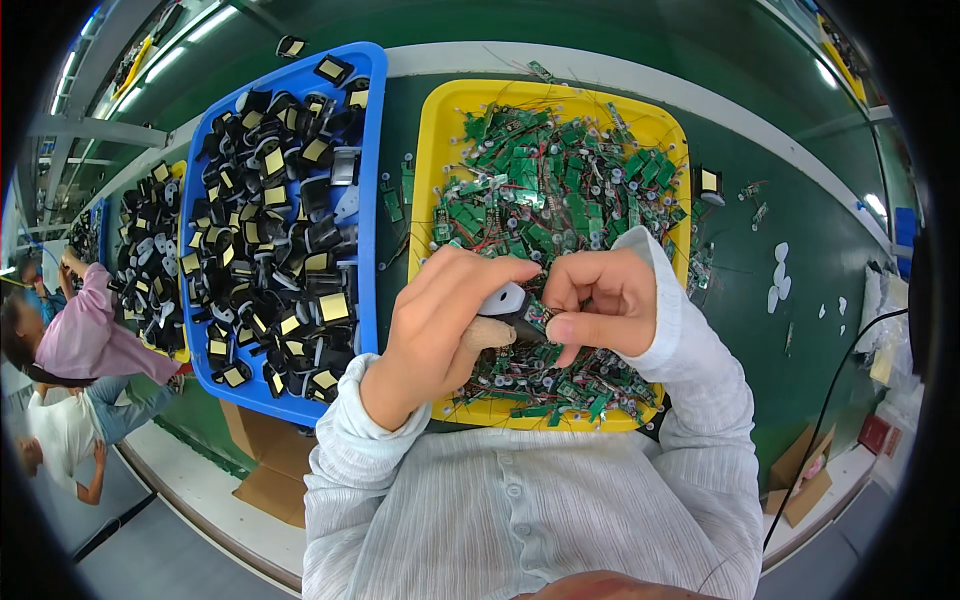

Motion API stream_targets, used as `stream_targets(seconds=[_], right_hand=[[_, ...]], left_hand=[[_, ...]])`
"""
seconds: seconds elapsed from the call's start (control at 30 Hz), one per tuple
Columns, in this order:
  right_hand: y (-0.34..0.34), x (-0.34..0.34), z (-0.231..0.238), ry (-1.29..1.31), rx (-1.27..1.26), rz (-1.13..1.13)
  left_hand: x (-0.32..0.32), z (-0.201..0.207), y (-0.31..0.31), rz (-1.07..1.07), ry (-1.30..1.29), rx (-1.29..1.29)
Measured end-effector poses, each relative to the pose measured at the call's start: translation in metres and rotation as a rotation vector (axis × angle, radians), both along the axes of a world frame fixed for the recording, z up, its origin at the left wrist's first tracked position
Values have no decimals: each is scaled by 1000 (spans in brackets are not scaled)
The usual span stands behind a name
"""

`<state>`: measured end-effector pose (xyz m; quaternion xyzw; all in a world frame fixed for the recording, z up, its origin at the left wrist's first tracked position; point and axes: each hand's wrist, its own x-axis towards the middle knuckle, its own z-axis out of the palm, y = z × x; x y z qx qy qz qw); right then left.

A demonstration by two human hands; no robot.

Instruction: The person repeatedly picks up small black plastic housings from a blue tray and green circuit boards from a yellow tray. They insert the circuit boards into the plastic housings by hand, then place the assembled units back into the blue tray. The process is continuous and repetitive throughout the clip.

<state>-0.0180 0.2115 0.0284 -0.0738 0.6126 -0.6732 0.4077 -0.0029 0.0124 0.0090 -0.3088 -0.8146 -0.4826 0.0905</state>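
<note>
Over the yellow tray (432, 120), my two hands meet at one small part. My left hand (432, 318) is closed round a black and grey plastic housing (503, 299), its thumb wearing a beige finger cover. With fingertips pinched, my right hand (605, 300) holds a small green circuit board (537, 315) against the housing's right side. How far the board sits inside the housing is hidden by my fingers. Below them, the tray is heaped with green circuit boards (540, 170) bearing thin red and black wires and small round pieces.
To the left, a blue tray (372, 200) holds many black housings with pale yellow pads. One black housing (708, 185) and white oval pieces (778, 275) lie right of the yellow tray. A black cable (825, 420) hangs at right. Two people (100, 325) are at far left.
</note>
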Motion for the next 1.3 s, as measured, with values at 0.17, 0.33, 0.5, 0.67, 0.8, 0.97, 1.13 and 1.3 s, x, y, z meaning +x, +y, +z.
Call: stream_targets(seconds=[0.17,0.33,0.5,0.67,0.8,0.97,1.13,1.3], right_hand=[[-3,9,13,574,244,-76],[-14,22,4,1300,529,-83],[-13,20,4,1246,517,-118],[-9,17,6,1028,428,-131],[-8,16,8,869,329,-127],[-5,12,13,777,231,-100],[1,5,26,862,268,-106],[21,-50,33,1091,553,-440]], left_hand=[[0,-6,6,-31,-200,174],[5,-13,9,-79,-559,444],[5,-13,4,-68,-584,300],[1,-6,7,-32,-243,168],[3,-8,7,-19,-268,210],[5,7,-1,31,-120,-45],[-8,-1,-18,205,96,-109],[-24,-9,-81,939,199,-704]])
